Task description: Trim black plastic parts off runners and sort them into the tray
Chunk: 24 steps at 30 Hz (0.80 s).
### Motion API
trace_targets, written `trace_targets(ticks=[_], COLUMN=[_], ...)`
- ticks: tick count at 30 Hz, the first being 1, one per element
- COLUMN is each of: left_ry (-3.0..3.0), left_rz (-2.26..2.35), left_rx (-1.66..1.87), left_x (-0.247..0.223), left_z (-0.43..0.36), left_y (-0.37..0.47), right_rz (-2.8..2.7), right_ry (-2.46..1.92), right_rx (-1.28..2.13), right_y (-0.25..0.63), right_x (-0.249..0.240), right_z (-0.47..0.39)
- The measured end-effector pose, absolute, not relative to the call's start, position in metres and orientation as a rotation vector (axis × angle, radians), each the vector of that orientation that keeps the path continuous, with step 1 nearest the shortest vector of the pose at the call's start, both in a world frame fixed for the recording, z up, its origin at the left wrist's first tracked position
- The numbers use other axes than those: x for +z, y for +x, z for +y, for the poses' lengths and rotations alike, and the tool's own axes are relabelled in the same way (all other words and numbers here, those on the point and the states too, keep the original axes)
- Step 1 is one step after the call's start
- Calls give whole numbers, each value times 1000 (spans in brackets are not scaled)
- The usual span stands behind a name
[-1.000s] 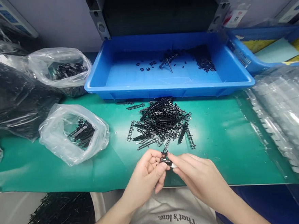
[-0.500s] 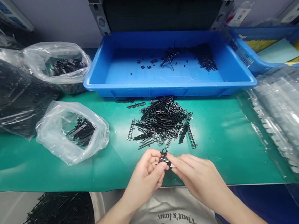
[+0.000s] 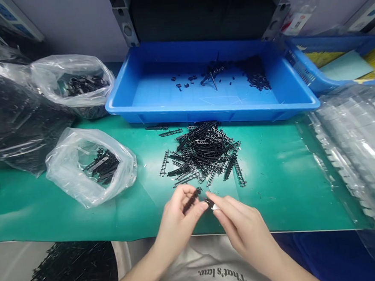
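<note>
My left hand (image 3: 175, 216) is closed around a black notched plastic strip (image 3: 192, 199), which slants up to the right. Close beside it, my right hand (image 3: 244, 222) pinches a small dark part (image 3: 209, 202) with a white bit (image 3: 215, 207) at the fingertips. Fingers partly cover this part, and my left thumb tip reaches its edge. Just beyond both hands lies a loose pile of black plastic strips (image 3: 207, 152), several with rings along them.
Behind the pile stands a blue tray (image 3: 185, 108) with small black pieces. Open plastic bags (image 3: 61, 179) of black parts are at left. Clear plastic trays (image 3: 362, 154) are stacked at right. A round tub (image 3: 121, 258) of thin black pieces sits below the table edge.
The black strip in my left hand has turned from end-on to a slant, showing its notched side. My hands have drawn slightly apart at the fingertips.
</note>
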<state>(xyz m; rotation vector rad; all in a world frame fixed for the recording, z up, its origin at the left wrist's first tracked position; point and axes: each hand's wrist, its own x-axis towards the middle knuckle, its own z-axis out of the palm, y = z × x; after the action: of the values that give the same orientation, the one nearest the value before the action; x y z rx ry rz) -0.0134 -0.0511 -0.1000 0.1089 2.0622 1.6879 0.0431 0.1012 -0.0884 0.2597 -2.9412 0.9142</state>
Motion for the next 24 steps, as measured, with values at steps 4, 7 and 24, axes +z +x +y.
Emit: trace_targets(ticks=[4, 7, 24], left_ry=[410, 549, 403], left_rz=[2865, 3042, 2175], left_rx=[1089, 662, 1370], left_x=[-104, -111, -97], left_z=[-58, -60, -56], left_y=[-29, -36, -20], right_rz=[-2976, -2978, -2707], right_ry=[119, 29, -226], right_rx=[1092, 1194, 2087], right_y=[44, 42, 13], right_x=[-91, -90, -81], right_z=[104, 107, 99])
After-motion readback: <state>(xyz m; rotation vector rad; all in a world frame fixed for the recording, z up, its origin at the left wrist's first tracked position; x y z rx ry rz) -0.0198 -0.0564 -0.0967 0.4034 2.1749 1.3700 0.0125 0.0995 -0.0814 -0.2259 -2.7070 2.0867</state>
